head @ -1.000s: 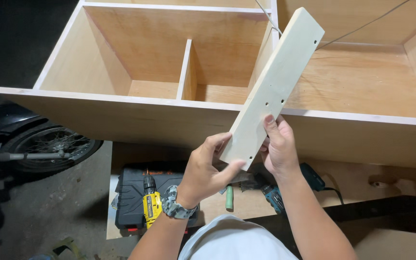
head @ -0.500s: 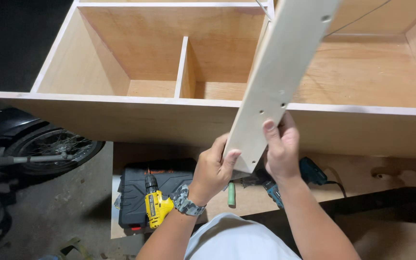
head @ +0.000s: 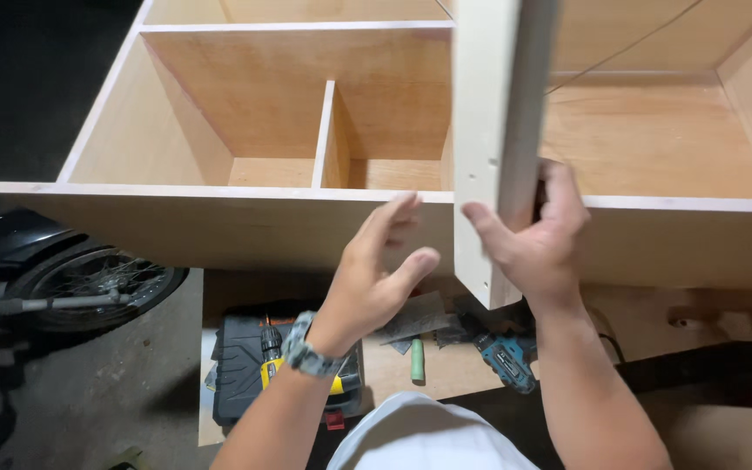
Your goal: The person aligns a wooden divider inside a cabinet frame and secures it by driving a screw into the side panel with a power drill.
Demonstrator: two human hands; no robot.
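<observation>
My right hand (head: 537, 235) grips the lower end of a long pale wooden board (head: 493, 130) with small holes in its face. The board stands nearly upright in front of a large plywood cabinet (head: 219, 222) and runs out of the top of the view. My left hand (head: 376, 274), with a wristwatch on the wrist, hovers just left of the board, fingers spread, holding nothing. Behind the board the cabinet's front edge (head: 672, 204) crosses the view.
A short divider (head: 328, 139) splits the cabinet's left compartment. On the floor below lie a black tool case (head: 241, 365) with a yellow drill (head: 269, 357), a teal power tool (head: 506, 357) and a green-handled tool (head: 417, 359). A motorcycle wheel (head: 89, 283) stands at the left.
The board swung from a rightward tilt to nearly upright and rose. My left hand let go of it and opened. The view moved closer to the cabinet.
</observation>
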